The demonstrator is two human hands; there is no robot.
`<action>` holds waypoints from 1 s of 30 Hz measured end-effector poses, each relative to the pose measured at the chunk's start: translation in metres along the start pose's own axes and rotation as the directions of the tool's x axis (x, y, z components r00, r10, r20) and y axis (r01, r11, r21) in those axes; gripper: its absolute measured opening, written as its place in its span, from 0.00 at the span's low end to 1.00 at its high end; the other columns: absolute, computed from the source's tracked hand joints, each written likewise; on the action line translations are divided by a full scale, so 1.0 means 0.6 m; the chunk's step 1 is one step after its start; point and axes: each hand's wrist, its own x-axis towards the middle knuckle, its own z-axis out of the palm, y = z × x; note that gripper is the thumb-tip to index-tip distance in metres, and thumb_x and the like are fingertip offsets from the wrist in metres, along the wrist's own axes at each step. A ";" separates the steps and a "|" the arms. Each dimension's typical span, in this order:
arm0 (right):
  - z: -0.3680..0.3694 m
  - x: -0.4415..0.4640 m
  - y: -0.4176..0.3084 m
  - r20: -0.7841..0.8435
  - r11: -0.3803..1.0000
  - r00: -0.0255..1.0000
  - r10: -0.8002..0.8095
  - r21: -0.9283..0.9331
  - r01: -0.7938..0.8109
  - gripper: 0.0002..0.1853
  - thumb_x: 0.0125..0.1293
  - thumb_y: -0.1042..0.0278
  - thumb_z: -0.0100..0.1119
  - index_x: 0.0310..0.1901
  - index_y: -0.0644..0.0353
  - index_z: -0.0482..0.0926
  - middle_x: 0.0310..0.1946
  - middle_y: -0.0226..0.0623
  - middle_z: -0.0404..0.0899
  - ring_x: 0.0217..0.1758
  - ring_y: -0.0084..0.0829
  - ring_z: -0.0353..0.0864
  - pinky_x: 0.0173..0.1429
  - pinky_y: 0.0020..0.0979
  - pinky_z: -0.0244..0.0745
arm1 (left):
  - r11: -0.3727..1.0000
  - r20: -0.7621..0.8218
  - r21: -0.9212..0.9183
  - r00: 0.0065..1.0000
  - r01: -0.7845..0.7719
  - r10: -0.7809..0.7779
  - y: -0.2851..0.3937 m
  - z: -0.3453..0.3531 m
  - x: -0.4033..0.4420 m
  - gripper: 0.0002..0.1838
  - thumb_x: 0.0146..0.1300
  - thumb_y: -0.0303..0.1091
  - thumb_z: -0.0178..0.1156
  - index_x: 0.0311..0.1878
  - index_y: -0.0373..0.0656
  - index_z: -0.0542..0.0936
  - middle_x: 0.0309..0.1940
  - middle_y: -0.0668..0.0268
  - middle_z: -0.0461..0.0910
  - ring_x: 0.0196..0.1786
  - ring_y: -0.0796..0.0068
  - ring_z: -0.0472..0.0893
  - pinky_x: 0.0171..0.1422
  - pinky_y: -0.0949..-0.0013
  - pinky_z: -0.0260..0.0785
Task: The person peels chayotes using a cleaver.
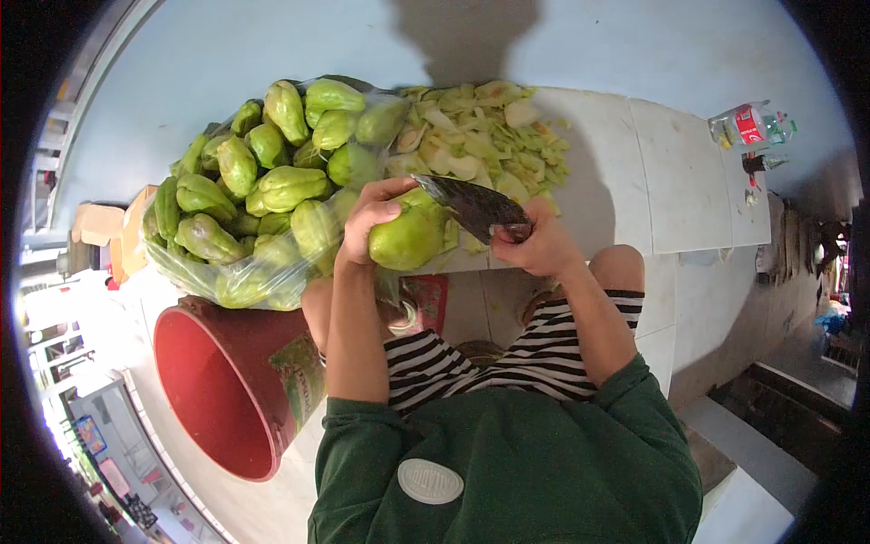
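My left hand [369,220] is wrapped round a green chayote [410,233], held in front of my knees. A knife [476,204] with a broad dark blade is gripped in my right hand [538,243], its tip pointing up and left over the top of the chayote. The blade overlaps the fruit in view; I cannot tell whether it is cutting in. Just left of my left hand stands a clear plastic bag [263,272] full of chayotes [290,188]. Behind the knife lies a heap of pale green peelings and cut pieces [471,136] on the tiled surface.
A red bucket [217,390] lies tipped on its side at the left, its mouth facing me. Plastic bottles [752,125] and a small dark bottle [766,163] are at the far right. A cardboard box [131,236] sits behind the bag, and a pale wall [616,45] rises behind.
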 end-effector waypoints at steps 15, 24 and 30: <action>0.017 0.012 0.008 -0.027 0.997 0.997 0.070 0.038 -0.069 0.12 0.49 0.69 0.64 0.21 0.59 0.68 0.16 0.26 0.65 0.22 0.17 0.63 0.28 0.27 0.63 | 0.984 -0.184 0.126 0.972 -0.123 0.145 0.005 0.017 0.002 0.38 0.42 0.44 0.60 0.56 0.26 0.74 0.46 0.51 0.79 0.46 0.64 0.79 0.52 0.68 0.70; 0.011 0.009 0.040 -0.537 0.875 0.792 -0.290 0.187 0.447 0.18 0.57 0.72 0.64 0.19 0.61 0.64 0.17 0.24 0.67 0.21 0.19 0.63 0.26 0.26 0.61 | 0.901 -0.164 -0.378 0.973 -0.215 0.164 0.013 0.015 0.003 0.41 0.51 0.50 0.53 0.66 0.33 0.62 0.49 0.44 0.75 0.41 0.53 0.80 0.40 0.54 0.77; -0.015 0.028 -0.005 -0.516 0.980 0.847 -0.128 -0.197 0.028 0.10 0.52 0.71 0.59 0.23 0.64 0.68 0.13 0.35 0.63 0.19 0.23 0.62 0.25 0.30 0.60 | 0.788 -0.084 -0.576 0.974 -0.219 0.210 0.005 -0.001 0.002 0.40 0.54 0.58 0.49 0.63 0.37 0.65 0.50 0.48 0.72 0.36 0.53 0.79 0.35 0.56 0.75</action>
